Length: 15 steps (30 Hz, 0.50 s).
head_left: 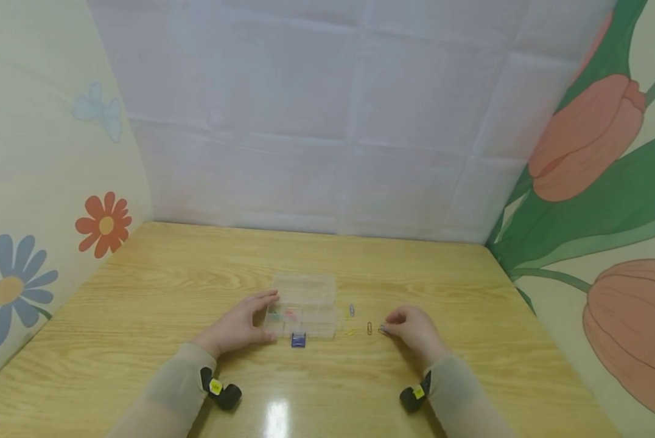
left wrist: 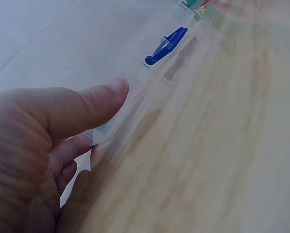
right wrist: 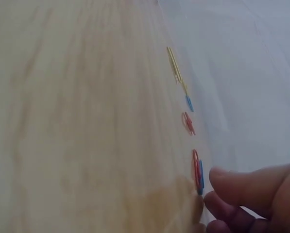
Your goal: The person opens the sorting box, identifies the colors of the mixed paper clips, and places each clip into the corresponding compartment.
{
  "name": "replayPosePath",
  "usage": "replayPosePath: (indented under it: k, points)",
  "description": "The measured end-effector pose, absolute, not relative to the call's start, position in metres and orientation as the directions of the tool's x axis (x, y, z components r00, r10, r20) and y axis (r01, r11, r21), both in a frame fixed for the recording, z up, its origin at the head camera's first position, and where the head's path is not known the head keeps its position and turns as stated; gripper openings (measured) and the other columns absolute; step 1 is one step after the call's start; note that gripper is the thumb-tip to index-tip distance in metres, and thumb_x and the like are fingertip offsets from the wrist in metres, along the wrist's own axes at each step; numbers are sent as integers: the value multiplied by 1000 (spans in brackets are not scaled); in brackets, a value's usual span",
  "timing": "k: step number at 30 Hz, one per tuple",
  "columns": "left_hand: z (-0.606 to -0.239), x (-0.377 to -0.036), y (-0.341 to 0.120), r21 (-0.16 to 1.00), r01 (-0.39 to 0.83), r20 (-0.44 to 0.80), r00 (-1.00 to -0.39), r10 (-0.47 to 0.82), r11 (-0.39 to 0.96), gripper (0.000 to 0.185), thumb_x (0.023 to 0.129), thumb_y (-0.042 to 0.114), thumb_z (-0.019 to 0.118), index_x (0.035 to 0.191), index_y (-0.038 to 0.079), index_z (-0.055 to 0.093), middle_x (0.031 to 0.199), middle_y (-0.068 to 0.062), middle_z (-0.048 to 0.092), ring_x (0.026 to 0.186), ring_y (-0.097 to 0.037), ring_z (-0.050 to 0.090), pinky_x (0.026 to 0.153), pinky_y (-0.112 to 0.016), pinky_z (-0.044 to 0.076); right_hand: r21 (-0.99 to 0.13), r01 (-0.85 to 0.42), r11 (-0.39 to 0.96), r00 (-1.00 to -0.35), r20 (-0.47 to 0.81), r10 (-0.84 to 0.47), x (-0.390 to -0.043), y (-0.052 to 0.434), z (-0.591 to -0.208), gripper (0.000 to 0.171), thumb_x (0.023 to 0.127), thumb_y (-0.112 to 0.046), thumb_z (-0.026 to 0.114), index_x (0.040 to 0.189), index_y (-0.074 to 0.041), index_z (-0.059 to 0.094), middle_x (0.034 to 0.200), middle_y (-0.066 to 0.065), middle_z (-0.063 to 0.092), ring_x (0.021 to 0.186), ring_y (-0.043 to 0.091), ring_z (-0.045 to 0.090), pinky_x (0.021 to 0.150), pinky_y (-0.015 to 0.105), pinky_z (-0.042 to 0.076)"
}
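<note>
Head view shows the right hand [head_left: 415, 328] pinching a paper clip [head_left: 383, 330] on the table [head_left: 470, 377], right of the clear box [head_left: 304, 313] steadied by the left hand [head_left: 242, 325], fingers relaxed.

Box contents [head_left: 282, 315] too small to identify.
</note>
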<state>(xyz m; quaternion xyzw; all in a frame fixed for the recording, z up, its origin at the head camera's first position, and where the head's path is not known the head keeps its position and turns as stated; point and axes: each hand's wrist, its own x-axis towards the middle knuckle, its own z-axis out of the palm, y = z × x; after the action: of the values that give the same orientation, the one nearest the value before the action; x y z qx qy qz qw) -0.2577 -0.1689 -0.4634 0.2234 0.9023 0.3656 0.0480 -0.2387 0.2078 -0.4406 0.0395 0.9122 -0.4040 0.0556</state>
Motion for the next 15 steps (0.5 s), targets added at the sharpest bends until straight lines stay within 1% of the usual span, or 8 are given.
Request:
replayPosePath:
  k: [5, 12, 15]
  points:
    - [-462, -256, -169, 679, 372, 82, -895, 438, 633, 83, 77, 39, 79, 145, 9, 43, 153, -9, 33, 140, -40, 25, 111, -61, 20, -739, 132, 661, -988, -148, 32, -238, 209, -441, 16, 81, -17, 76, 91, -7, 68, 91, 2, 66, 91, 22, 58, 88, 45, 46]
    - [-462, -256, -168, 676, 375, 85, -895, 438, 635, 82, 77, 37, 79, 145, 10, 43, 153, -8, 34, 140, -39, 25, 111, -61, 21, -732, 122, 671, -990, -142, 25, -238, 208, -439, 7, 85, -12, 71, 87, -7, 67, 89, 3, 64, 87, 21, 56, 82, 41, 46]
    - [-462, -256, -168, 675, 378, 87, -894, 440, 634, 82, 77, 36, 80, 145, 9, 43, 153, -9, 34, 140, -39, 25, 111, -61, 21, -728, 120, 675, -990, -140, 26, -238, 209, -440, 7, 85, -12, 71, 87, -6, 67, 89, 4, 63, 86, 21, 56, 81, 41, 46]
